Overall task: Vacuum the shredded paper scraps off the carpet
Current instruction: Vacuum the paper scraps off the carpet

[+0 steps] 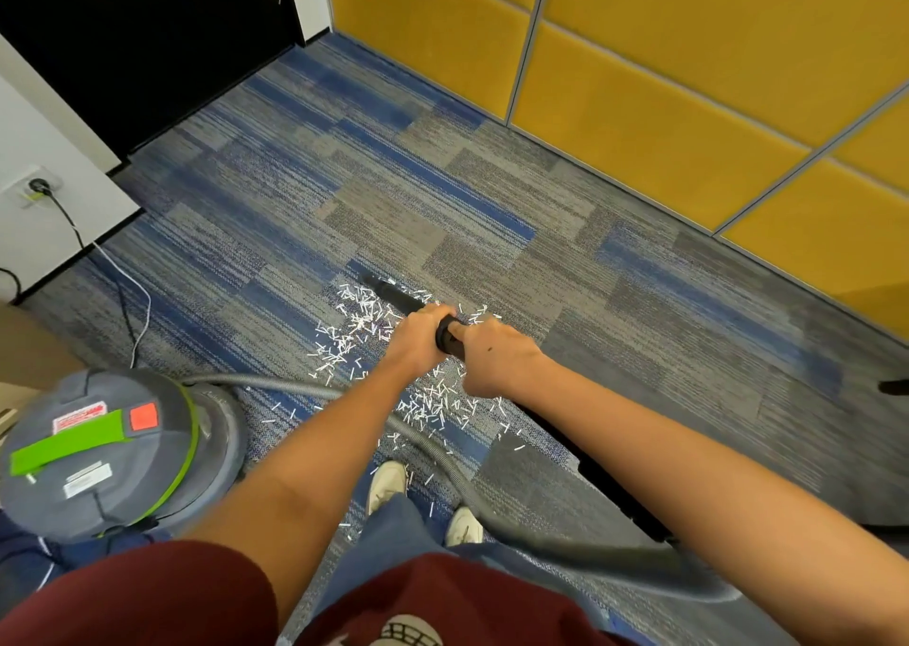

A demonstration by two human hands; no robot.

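White shredded paper scraps (361, 323) lie scattered over the blue and grey carpet (442, 192), from the wand's tip back toward my feet. A black vacuum wand (393, 293) slants down to the carpet, its nozzle resting at the far edge of the scraps. My left hand (418, 338) grips the wand from the left. My right hand (494, 355) grips the wand's near end just behind it. A grey hose (295, 387) runs from the wand under my arms to the grey canister vacuum (106, 453) with a green handle at the lower left.
Yellow padded wall panels (688, 79) line the right side. A black door (147, 30) stands at the far left. The vacuum's cord (74, 229) runs from a wall socket (37, 188) across the carpet. My white shoes (388, 483) stand among scraps.
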